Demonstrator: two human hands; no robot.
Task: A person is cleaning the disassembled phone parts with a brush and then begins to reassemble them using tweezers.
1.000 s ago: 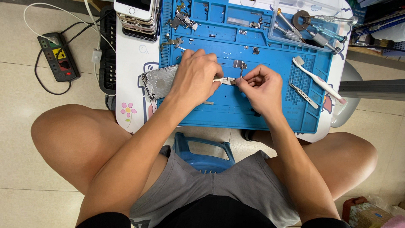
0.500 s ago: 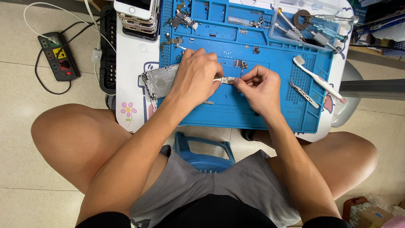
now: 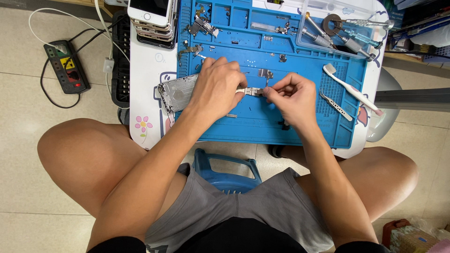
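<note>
From the head camera, looking straight down: the left hand [image 3: 216,89] lies curled over the right end of a stripped silver phone housing [image 3: 176,92], which rests across the left edge of the blue repair mat [image 3: 262,129]. Its fingers are closed around that end, pressing it to the mat. The right hand [image 3: 289,96] sits just beside it near the mat's middle, thumb and forefinger pinched shut on a small metal part [image 3: 253,91] that bridges the two hands. Whether the part is fastened to the housing cannot be told; the left hand covers the join.

To do this step well, I judge the left hand should keep the housing flat and steady while the right hand works the part level, without twisting, since so thin a piece would likely bend.

Tweezers [image 3: 335,105] and a white toothbrush [image 3: 348,88] lie toward the mat's right edge, well apart from the hands. A clear tray of screwdrivers [image 3: 328,33] sits at the far right corner, and a stack of phones [image 3: 152,16] stands at the table's far left corner.
</note>
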